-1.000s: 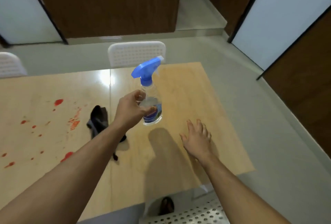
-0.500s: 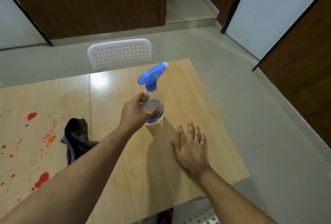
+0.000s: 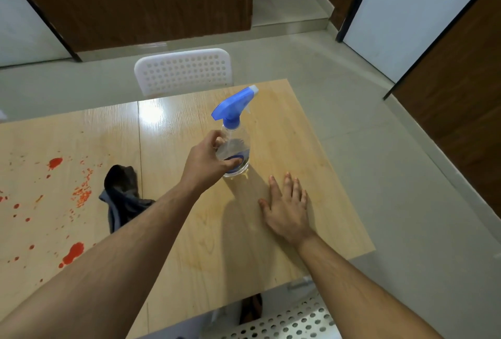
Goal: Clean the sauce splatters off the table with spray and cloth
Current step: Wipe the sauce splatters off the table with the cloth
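Red sauce splatters (image 3: 54, 162): unwiped, left half of table (image 3: 271, 257).
Spray bottle (image 3: 234, 143): upright on the table, my left hand (image 3: 207, 162) wrapped round it.
Right hand (image 3: 287, 208): flat, fingers spread, holding nothing.
Cloth (image 3: 122, 192): beside splatters, untouched.
Left: wiping, as I judge it.
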